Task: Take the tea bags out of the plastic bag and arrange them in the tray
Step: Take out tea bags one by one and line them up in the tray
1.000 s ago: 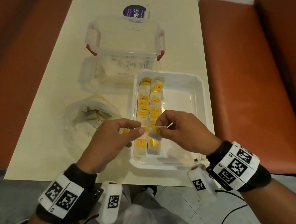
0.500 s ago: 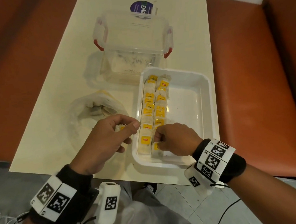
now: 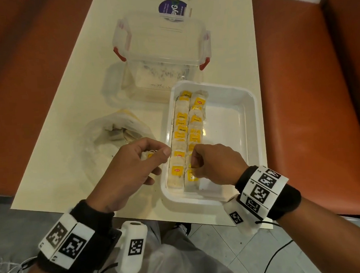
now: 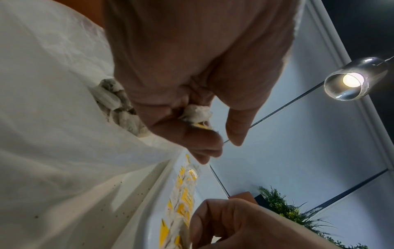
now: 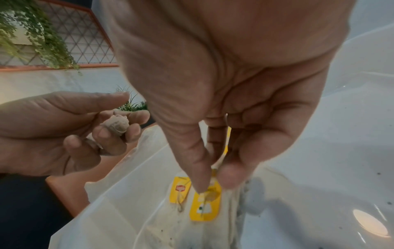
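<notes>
A crumpled tea bag [image 3: 147, 155] is pinched in the left hand [image 3: 132, 171] beside the white tray [image 3: 250, 119], while the nearest right-row tea bag [image 3: 191, 175] is pinched by the right hand [image 3: 215, 163].

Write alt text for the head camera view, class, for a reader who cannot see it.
The right hand sets a tea bag at the near end of two rows in a white tray, while the left hand holds another tea bag beside a plastic bag.
</notes>
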{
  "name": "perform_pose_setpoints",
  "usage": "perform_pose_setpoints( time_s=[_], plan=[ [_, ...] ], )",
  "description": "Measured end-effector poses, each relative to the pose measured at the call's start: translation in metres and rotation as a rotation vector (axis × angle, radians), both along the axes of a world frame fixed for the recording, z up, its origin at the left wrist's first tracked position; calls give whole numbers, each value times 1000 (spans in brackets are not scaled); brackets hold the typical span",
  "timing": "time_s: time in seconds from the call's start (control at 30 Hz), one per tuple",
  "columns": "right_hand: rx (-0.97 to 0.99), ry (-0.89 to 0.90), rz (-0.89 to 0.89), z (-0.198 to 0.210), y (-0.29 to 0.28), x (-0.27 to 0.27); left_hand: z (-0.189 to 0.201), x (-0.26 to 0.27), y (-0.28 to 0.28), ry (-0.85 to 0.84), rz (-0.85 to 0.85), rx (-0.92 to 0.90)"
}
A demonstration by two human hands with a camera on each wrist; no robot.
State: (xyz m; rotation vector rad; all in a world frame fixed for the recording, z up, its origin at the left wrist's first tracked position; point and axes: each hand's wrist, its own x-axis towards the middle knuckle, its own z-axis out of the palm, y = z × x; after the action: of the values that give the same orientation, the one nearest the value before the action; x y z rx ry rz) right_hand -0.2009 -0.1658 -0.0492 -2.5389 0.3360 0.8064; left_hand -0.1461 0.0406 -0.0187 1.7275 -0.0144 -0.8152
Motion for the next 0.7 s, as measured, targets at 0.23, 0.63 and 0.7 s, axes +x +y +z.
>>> perform_pose_setpoints(
  time_s=[0.23,0.63,0.7],
  plan=[
    [124,13,18,11,-2,-9,0,0,-5,138,61,-91],
    [155,16,48,12,1,-13,-6,-1,-9,246,25,-231],
    [253,-82,-34,22,-2,-12,-6,-1,-10,225,-25,-227]
  ],
)
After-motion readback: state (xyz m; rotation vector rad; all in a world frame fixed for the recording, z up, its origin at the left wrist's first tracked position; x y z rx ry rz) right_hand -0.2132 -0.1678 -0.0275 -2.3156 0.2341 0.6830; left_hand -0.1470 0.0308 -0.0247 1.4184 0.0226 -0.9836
